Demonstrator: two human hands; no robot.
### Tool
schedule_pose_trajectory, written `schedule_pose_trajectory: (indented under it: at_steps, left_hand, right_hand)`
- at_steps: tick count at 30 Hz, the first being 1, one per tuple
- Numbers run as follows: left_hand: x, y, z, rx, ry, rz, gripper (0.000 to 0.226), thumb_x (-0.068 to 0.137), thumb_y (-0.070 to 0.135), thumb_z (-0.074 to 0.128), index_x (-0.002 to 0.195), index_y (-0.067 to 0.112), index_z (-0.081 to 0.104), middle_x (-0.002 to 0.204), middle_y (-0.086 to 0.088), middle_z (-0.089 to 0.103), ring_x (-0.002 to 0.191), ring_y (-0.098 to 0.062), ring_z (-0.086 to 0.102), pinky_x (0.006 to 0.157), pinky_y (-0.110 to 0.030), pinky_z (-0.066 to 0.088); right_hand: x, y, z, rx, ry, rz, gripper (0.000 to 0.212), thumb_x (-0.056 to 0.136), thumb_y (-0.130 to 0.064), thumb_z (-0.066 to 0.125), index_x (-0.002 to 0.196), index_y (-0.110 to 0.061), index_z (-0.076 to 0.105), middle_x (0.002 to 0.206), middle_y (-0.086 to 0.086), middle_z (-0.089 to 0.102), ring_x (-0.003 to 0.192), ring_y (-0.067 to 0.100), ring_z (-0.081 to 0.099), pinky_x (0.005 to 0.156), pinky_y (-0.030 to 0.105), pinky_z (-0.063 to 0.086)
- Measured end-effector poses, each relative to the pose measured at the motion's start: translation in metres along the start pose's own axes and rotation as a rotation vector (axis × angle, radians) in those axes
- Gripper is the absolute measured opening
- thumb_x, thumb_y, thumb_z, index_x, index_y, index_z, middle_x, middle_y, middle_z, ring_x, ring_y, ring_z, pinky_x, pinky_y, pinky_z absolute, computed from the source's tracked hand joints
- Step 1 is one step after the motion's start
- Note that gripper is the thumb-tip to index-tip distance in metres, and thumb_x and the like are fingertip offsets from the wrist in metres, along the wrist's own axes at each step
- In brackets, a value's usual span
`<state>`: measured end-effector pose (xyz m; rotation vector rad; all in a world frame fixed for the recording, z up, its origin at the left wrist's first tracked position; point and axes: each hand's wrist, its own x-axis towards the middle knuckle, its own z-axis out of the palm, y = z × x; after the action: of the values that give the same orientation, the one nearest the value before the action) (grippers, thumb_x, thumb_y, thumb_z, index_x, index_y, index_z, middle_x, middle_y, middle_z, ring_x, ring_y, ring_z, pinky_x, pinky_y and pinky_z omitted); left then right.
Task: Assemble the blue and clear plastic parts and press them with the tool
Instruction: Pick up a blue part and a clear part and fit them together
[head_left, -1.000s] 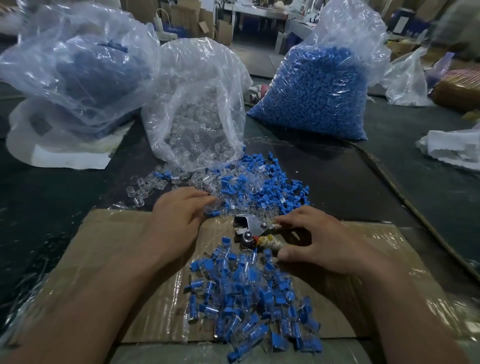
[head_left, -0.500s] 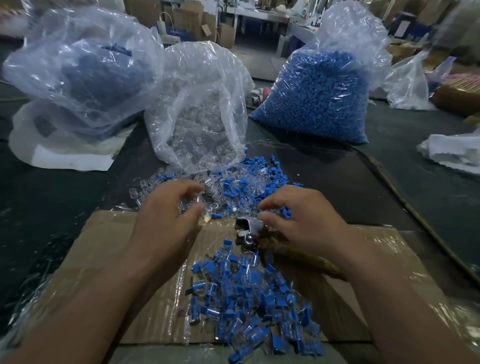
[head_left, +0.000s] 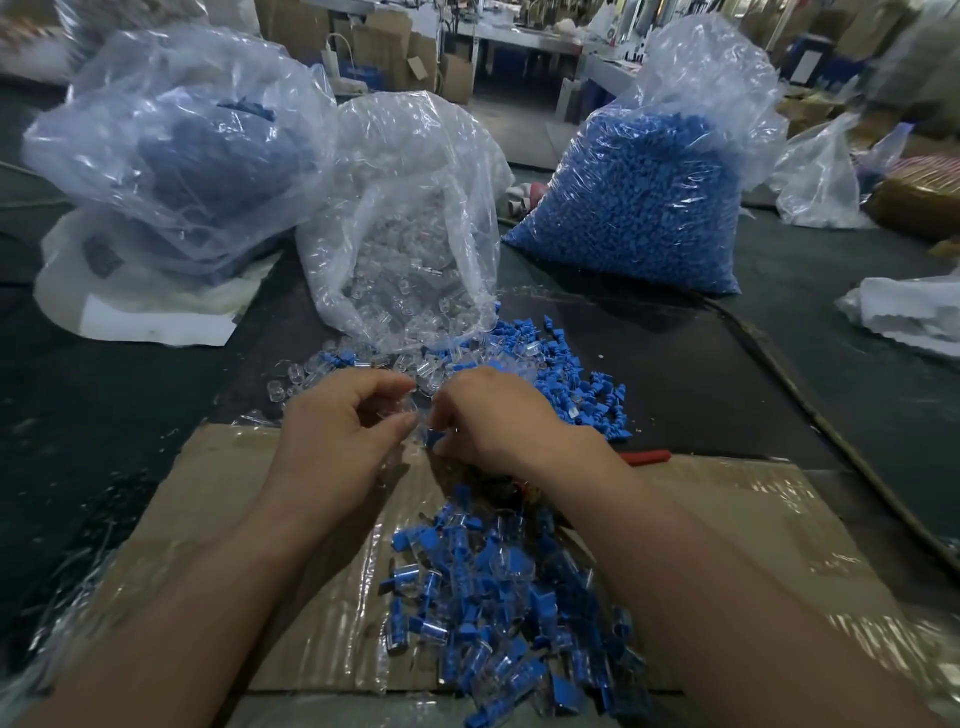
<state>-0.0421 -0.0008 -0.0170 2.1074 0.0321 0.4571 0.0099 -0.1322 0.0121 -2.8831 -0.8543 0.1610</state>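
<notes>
Both hands are meeting up right at the far edge of the taped cardboard sheet (head_left: 208, 499). The left hand (head_left: 337, 436) is curling in, with thumb and forefinger pinching a clear part (head_left: 408, 415). It's blurry, but something see-through is definitely sitting between them. The right hand (head_left: 498, 421) is bunching its fingers up tight too, and a blue part (head_left: 435, 441) is poking out just under its thumb, so it's looking like a pinch on that one. The two pieces are sitting just beside each other, and I can't tell if they're actually touching.

The tool (head_left: 647, 457) is lying mostly hidden under the right wrist, with only a red handle end sticking out to the right at the cardboard's far edge.

Just beyond the knuckles, a loose pile (head_left: 571, 374) of blue and clear bits is spilling across the dark table (head_left: 727, 374), right at the mouth of the open bag of clear parts (head_left: 410, 249). Closer in, between the forearms, a heap of joined pieces (head_left: 498, 608) is sitting on the cardboard. A stuffed bag of blue parts (head_left: 639, 208) is standing at the back right, well apart from the hands, and a hazy bag (head_left: 176, 140) with something blue inside is slumping at the back left
</notes>
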Motion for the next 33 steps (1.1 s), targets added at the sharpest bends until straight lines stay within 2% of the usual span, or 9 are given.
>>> schedule_pose_trajectory:
  at_steps: [6, 10, 12, 15, 19, 22, 26, 29, 33]
  left_hand:
    - [-0.003, 0.003, -0.002, -0.135, -0.020, -0.058, 0.027, 0.078, 0.012, 0.069, 0.083, 0.037, 0.059, 0.079, 0.013, 0.064, 0.071, 0.008, 0.061, 0.054, -0.003, 0.043]
    - [-0.004, 0.007, -0.003, -0.211, -0.032, -0.067, 0.035, 0.076, 0.006, 0.070, 0.084, 0.039, 0.061, 0.083, 0.011, 0.065, 0.075, 0.006, 0.062, 0.059, -0.002, 0.045]
    - [-0.003, 0.006, -0.003, -0.202, -0.044, -0.061, 0.038, 0.075, 0.005, 0.071, 0.086, 0.040, 0.060, 0.085, 0.011, 0.066, 0.076, 0.003, 0.062, 0.063, -0.004, 0.046]
    - [-0.002, 0.004, -0.002, -0.259, -0.040, -0.086, 0.033, 0.073, 0.003, 0.072, 0.083, 0.032, 0.061, 0.077, 0.005, 0.067, 0.071, -0.001, 0.064, 0.061, -0.006, 0.048]
    - [-0.003, 0.005, 0.000, -0.347, -0.071, -0.089, 0.025, 0.073, 0.002, 0.070, 0.078, 0.026, 0.065, 0.076, 0.009, 0.069, 0.065, 0.000, 0.063, 0.058, -0.008, 0.048]
    - [-0.003, 0.004, 0.001, -0.357, -0.081, -0.084, 0.023, 0.074, 0.005, 0.069, 0.079, 0.028, 0.064, 0.079, 0.012, 0.069, 0.069, -0.002, 0.065, 0.060, -0.009, 0.049]
    - [-0.003, 0.001, 0.005, -0.310, -0.068, -0.104, 0.022, 0.072, 0.009, 0.072, 0.081, 0.026, 0.062, 0.078, 0.013, 0.068, 0.065, -0.002, 0.064, 0.057, -0.010, 0.049]
    - [-0.003, 0.000, 0.006, -0.322, -0.077, -0.137, 0.019, 0.068, 0.010, 0.074, 0.078, 0.023, 0.064, 0.076, 0.007, 0.069, 0.066, -0.007, 0.065, 0.057, -0.013, 0.051]
    - [-0.004, 0.002, 0.005, -0.343, -0.081, -0.140, 0.014, 0.066, 0.011, 0.073, 0.073, 0.018, 0.062, 0.073, 0.005, 0.068, 0.061, -0.004, 0.064, 0.054, -0.011, 0.050]
  right_hand:
    - [-0.001, 0.001, 0.002, 0.054, 0.029, -0.006, 0.016, 0.087, -0.021, 0.060, 0.101, -0.019, 0.066, 0.106, 0.004, 0.064, 0.098, 0.021, 0.057, 0.080, 0.031, 0.041]
    - [-0.013, 0.011, -0.004, 0.278, 0.143, 0.008, 0.013, 0.089, -0.018, 0.060, 0.101, -0.016, 0.064, 0.101, 0.002, 0.065, 0.089, 0.012, 0.055, 0.081, 0.028, 0.045]
    - [-0.020, 0.015, -0.006, 0.408, 0.185, 0.000, 0.020, 0.086, -0.016, 0.063, 0.107, -0.014, 0.065, 0.099, -0.002, 0.065, 0.084, 0.005, 0.053, 0.081, 0.019, 0.045]
    - [-0.032, 0.019, -0.004, 0.570, 0.211, -0.007, 0.032, 0.086, -0.014, 0.063, 0.117, -0.020, 0.062, 0.086, -0.018, 0.056, 0.077, -0.003, 0.053, 0.074, 0.002, 0.040]
    - [-0.043, 0.021, 0.001, 0.722, 0.247, 0.016, 0.021, 0.085, -0.011, 0.064, 0.102, -0.023, 0.065, 0.081, -0.018, 0.056, 0.076, -0.009, 0.054, 0.074, 0.004, 0.044]
    - [-0.047, 0.022, 0.002, 0.801, 0.255, 0.047, 0.020, 0.084, -0.012, 0.065, 0.085, -0.030, 0.057, 0.080, -0.012, 0.059, 0.075, -0.001, 0.056, 0.072, 0.011, 0.047]
    - [-0.052, 0.023, 0.003, 0.847, 0.283, 0.055, 0.023, 0.083, -0.011, 0.066, 0.080, -0.031, 0.055, 0.080, -0.007, 0.060, 0.075, 0.007, 0.058, 0.072, 0.020, 0.051]
    - [-0.053, 0.021, 0.004, 0.875, 0.307, 0.041, 0.024, 0.081, -0.011, 0.069, 0.078, -0.031, 0.057, 0.075, -0.007, 0.057, 0.066, 0.002, 0.052, 0.065, 0.015, 0.048]
    - [-0.054, 0.015, 0.005, 0.909, 0.355, 0.033, 0.025, 0.080, -0.009, 0.069, 0.075, -0.031, 0.058, 0.069, -0.010, 0.056, 0.061, -0.003, 0.050, 0.060, 0.010, 0.044]
